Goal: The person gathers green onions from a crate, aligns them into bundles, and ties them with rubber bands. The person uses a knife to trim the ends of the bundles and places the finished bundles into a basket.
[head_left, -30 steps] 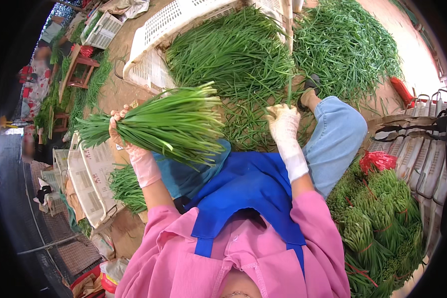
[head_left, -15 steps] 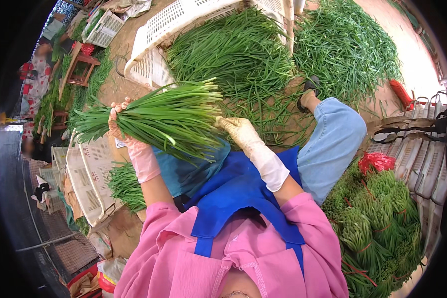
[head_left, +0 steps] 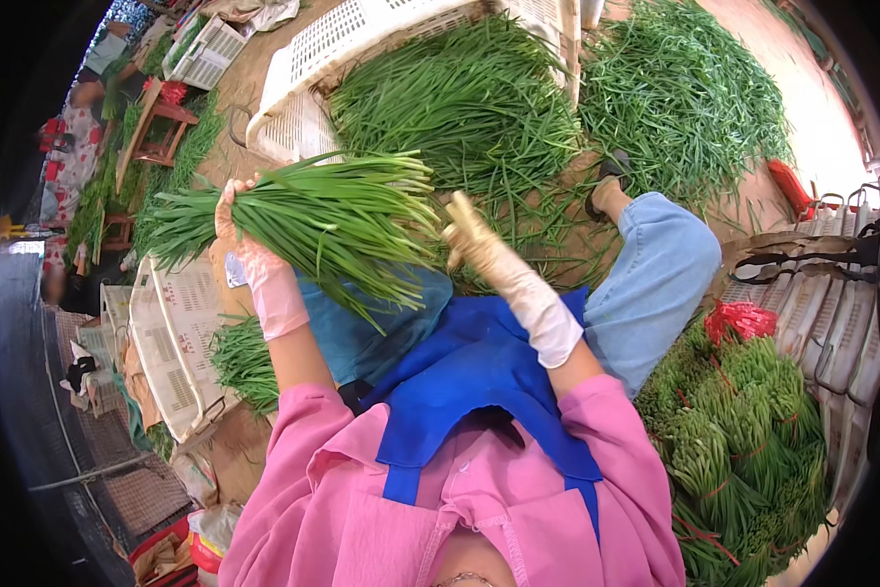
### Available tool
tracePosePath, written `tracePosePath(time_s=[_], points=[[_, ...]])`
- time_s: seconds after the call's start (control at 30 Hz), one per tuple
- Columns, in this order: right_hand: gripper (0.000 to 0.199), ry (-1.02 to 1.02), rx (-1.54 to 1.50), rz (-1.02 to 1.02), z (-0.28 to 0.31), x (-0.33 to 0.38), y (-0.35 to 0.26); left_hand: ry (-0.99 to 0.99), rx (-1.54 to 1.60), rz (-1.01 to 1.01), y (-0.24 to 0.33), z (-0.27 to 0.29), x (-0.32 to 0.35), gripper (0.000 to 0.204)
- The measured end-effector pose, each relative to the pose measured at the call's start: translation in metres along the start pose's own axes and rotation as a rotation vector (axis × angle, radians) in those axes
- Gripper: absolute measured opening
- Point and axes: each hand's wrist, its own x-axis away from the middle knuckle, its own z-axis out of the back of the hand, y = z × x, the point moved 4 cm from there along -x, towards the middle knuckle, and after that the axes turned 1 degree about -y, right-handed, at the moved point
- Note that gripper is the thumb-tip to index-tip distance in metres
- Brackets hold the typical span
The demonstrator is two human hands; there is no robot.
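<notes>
My left hand (head_left: 248, 243), in a thin pale glove, is closed round a thick bunch of garlic chives (head_left: 337, 210). The leafy tips hang out to the left of the fist, and the pale stem ends fan out to the right. Just beyond those ends is my right hand (head_left: 479, 245), also gloved, apart from the bunch. Its fingers point up and away, stretched out, with the thumb off to the side and nothing held. Below the bunch lies a teal cloth (head_left: 371, 308) over my left leg, beside my blue apron (head_left: 479, 352).
Ahead, a white plastic crate (head_left: 303, 59) lies beside a large heap of loose chives (head_left: 459, 98); another heap (head_left: 684, 98) spreads to its right. Tied bunches (head_left: 753, 430) with red ties (head_left: 741, 321) stand at right. More crates (head_left: 180, 342) and a wooden stool (head_left: 156, 127) are at left.
My right hand has come away from the stem ends, with its fingers straightening. The bunch, still in my left hand, has tilted slightly and its stem ends are looser.
</notes>
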Motion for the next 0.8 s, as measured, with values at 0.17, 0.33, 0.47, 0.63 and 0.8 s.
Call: tracePosePath(time_s=[0.17,0.33,0.47,0.63,0.8], points=[[0.027,-0.037,-0.018,-0.388,-0.033,0.019,0.016,0.132,-0.056,-0.094,-0.013,-0.006,-0.023,0.008],[0.036,-0.021,1.242,-0.463,0.035,0.041,0.009,0.251,-0.078,-0.134,0.010,0.008,-0.033,0.011],[0.053,0.132,1.133,-0.143,0.039,0.034,-0.009,0.321,-0.226,-0.129,0.003,-0.010,-0.025,0.012],[0.031,0.118,0.298,-0.026,-0.015,0.000,-0.015,0.191,-0.063,-0.118,-0.009,-0.008,-0.028,0.011],[0.022,0.096,1.115,0.040,0.017,0.025,-0.010,0.267,-0.062,-0.167,-0.002,-0.015,-0.019,0.010]])
